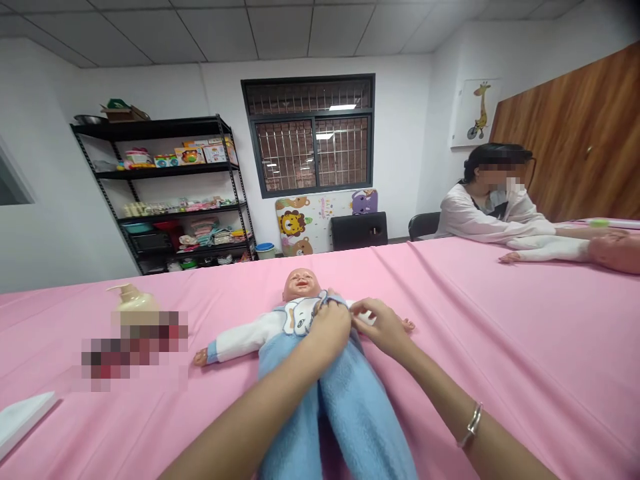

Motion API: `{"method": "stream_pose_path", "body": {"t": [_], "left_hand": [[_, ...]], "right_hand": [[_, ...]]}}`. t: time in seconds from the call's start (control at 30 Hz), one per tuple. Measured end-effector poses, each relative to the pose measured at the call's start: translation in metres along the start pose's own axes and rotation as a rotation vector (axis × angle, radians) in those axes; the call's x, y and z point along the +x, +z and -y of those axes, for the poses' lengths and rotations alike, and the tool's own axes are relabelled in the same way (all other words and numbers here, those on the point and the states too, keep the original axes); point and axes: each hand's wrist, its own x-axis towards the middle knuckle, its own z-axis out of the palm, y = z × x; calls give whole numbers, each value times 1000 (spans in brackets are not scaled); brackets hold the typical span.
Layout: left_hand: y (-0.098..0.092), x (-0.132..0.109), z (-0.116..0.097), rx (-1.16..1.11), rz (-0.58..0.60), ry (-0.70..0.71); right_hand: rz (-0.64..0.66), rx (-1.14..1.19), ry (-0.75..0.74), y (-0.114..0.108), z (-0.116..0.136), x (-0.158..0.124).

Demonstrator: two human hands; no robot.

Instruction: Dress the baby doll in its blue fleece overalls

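Note:
A baby doll (301, 283) lies on its back, head away from me, in a white long-sleeved top and blue fleece overalls (357, 407) with a white animal face on the bib. My left hand (332, 325) is closed on the bib's upper right corner, its fingertips partly hidden behind the knuckles. Beside it, at the doll's chest and armpit, my right hand (383, 325) has its thumb and fingers bent together on the overalls' edge; the exact pinch is hard to see. The doll's arms stretch out to both sides.
A pink cloth (500, 347) covers the table. To the left stand a cream pump bottle (135, 300), a blurred-out item and a white flat object (25, 420). Across at right, a seated person (487, 207) handles another doll (560, 249). Behind are shelves (170, 169) and a black chair (359, 230).

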Motion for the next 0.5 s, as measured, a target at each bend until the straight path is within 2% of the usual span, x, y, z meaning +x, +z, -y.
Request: {"method": "stream_pose_path", "body": {"t": [0.07,0.13,0.2,0.27,0.33,0.4,0.47,0.5], "left_hand": [[8,6,9,108,-31,-36],[15,5,18,129,-60,-82],[21,0,23,91,-70,-134],[24,-5,25,52,-82,-161],[23,-8,25,29,-99,-158],[21,-10,23,23,-105,-156],[19,-11,20,32,-111,-163],[18,-11,19,42,-114,-166]], "right_hand": [[86,-231,56,-5,-13,-1],[157,-421,225,-10,-31,-2],[213,-503,364,-13,-46,-3],[221,-533,407,-16,-55,-4],[113,-574,397,-16,-57,-3],[-103,-573,365,-16,-55,-1],[-294,-459,317,-14,-51,1],[-343,-374,274,-13,-49,3]]}}
